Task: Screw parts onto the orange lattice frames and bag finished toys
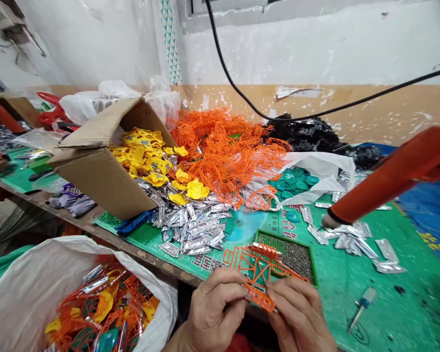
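The left hand [214, 308] and right hand [300, 313] hold an orange plastic lattice frame [258, 276] just past the worktop [388, 303] edge, wrists low and angled inward. Their curled fingers [225, 286] pinch it closed; the exact grip is partly hidden. Just beyond sits a green tray [275, 238] of small grey pieces [289, 256], with what look like silver foil sachets [194, 230] heaped further on. A white sack [29, 293] stands at left.

Glossy orange plastic lattice [258, 274] is shown; crinkled silver foil sachets [194, 227] are spread over a smooth green mat [399, 313].
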Motion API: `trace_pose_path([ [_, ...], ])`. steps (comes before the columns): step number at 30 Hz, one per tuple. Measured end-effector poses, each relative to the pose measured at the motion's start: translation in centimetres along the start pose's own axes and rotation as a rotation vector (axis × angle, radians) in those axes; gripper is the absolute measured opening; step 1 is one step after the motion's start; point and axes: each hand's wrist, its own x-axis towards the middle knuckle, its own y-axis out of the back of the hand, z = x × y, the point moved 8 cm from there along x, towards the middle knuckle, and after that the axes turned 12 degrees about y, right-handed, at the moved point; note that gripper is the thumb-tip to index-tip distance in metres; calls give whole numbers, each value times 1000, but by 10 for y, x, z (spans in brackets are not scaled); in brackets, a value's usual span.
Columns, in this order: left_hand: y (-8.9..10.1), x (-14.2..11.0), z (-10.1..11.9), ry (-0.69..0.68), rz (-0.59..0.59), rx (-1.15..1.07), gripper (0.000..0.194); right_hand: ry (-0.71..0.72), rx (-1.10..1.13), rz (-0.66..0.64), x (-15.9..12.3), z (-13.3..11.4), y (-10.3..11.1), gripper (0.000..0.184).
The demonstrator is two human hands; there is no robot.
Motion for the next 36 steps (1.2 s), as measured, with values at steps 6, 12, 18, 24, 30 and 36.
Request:
trace_pose_path([
  [6,-3,-1,-2,5,-53,-64,33,9,37,37,1,0,2,20],
  [12,-4,-1,-1,3,-61,-47,31,16,102,-9,2,2,2,18],
  [18,-8,-2,-5,69,-49,54,38,-9,80,-36,1,6,0,21],
  [24,-17,2,4,71,-270,241,32,10,72,-104,15,0,-8,9],
  [30,-12,2,7,288,-580,229,22,-110,400,-189,23,-9,-29,12],
  [36,-31,-14,-35,984,-898,-190,12,-551,637,-259,-5,9,-48,25],
])
